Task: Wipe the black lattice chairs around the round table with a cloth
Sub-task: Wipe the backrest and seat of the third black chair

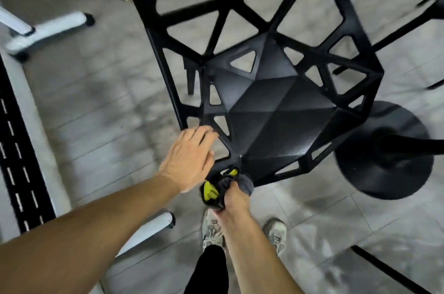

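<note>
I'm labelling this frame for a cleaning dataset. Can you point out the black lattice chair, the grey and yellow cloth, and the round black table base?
Black plastic lattice chair (276, 111): head view, solid faceted seat centre.
Grey and yellow cloth (224, 188): head view, bunched middle, gripped by the right hand (231, 200).
Round black table base (384, 161): head view, flat disc top.

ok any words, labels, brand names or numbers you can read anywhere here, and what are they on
None can be read.
Black lattice chair: no label or mark shows on it.
Cloth gripped in the right hand: yellow patches, but no lettering can be made out.
Shoes: blurred, no brand legible.
Black strip at the left: white dashes only, no characters.
</note>
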The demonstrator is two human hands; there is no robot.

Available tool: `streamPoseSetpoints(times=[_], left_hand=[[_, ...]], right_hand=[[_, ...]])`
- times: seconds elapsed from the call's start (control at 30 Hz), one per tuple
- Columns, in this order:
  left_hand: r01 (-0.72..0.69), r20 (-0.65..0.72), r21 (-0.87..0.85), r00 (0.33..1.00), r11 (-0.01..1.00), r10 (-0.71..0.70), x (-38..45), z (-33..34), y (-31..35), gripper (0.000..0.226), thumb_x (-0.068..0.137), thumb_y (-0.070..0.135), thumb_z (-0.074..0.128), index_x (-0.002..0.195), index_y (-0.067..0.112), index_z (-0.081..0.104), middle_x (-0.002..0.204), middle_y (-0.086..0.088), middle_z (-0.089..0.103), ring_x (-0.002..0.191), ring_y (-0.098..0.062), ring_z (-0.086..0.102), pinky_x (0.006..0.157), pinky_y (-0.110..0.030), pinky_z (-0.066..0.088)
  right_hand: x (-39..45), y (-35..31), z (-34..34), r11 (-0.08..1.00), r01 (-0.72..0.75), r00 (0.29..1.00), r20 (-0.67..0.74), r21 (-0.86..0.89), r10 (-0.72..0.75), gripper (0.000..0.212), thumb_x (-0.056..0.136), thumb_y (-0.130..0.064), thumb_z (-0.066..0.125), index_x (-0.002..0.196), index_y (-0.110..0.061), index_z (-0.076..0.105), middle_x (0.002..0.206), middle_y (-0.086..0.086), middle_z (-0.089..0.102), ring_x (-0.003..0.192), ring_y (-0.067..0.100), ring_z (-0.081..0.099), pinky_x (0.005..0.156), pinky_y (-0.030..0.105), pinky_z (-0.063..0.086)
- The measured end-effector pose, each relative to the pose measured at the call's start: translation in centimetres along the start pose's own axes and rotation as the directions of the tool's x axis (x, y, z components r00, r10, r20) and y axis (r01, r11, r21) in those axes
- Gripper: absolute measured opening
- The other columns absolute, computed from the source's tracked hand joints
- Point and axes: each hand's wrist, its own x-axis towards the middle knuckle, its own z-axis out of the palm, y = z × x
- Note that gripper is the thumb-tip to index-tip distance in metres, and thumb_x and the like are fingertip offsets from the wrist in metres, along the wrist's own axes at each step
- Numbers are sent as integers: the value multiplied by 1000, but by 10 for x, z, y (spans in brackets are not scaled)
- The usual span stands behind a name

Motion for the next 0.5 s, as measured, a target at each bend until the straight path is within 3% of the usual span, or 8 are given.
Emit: streamPoseSetpoints(times=[0.07,0.13,0.27,0.37,0.43,0.5], left_hand=[[6,-21,-11,1000,1000,-7,-4,-19,-3,48,90,26,39,132,11,57,133,-9,56,119,-30,51,105,-39,37],[11,-76,-6,997,1000,-11,-3,-45,-11,46,89,25,43,129,11,59,132,-9,58,119,-31,53,104,-40,37],[5,-221,66,975,998,10,29,-123,-35,44,92,22,52,134,9,54,138,-13,53,122,-34,51,106,-45,39],[13,-421,160,905,987,56,72,-197,-48,48,95,22,50,141,7,49,143,-17,48,123,-37,48,103,-45,35],[86,-536,190,844,978,30,102,-244,-55,55,97,25,47,149,8,40,152,-18,40,130,-38,44,106,-47,34],[201,-581,186,812,962,-57,131,-281,-65,65,99,32,45,157,11,25,160,-18,29,139,-39,37,113,-50,31]], right_hand=[[-11,-6,-12,936,38,982,-160,-351,-99,29,101,-28,57,115,-4,61,117,18,66,109,33,64,89,40,53],[-35,-14,-22,829,67,952,-213,-555,-219,47,97,-30,62,126,5,54,126,23,64,116,38,62,92,42,51],[-80,-29,-30,737,271,913,-77,-620,-400,48,93,-24,65,132,-6,45,116,17,67,108,36,64,80,35,46],[-116,-55,-26,647,484,835,90,-589,-542,51,91,-24,66,135,-23,42,114,2,68,102,22,66,78,31,49],[-132,-72,-12,583,596,776,209,-552,-595,53,90,-23,67,135,-33,41,117,-6,63,101,11,64,81,24,53],[-143,-82,11,432,685,687,321,-586,-652,61,89,-28,67,141,-37,38,122,-8,52,107,12,60,87,26,52]])
